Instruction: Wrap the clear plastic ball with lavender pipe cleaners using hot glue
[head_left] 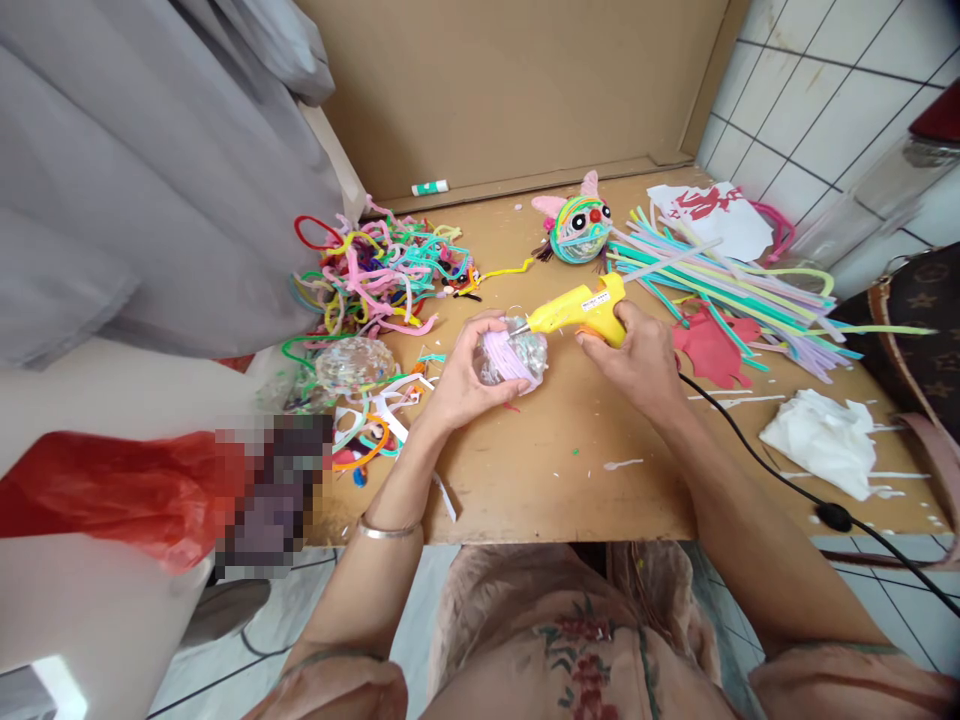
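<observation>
Yellow glue gun (576, 308), fuzzy-wrapped ball (533, 352) (probably plastic)

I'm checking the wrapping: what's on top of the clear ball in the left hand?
Lilac strands run across the ball, the tip of the glue gun close by. The left hand covers part of it and its underside faces away, hiding those areas.

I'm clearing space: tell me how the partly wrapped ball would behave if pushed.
The ball would probably roll, being rounded. Its lilac strands might add some grip, while the bare clear side looks likelier to slip.
</observation>
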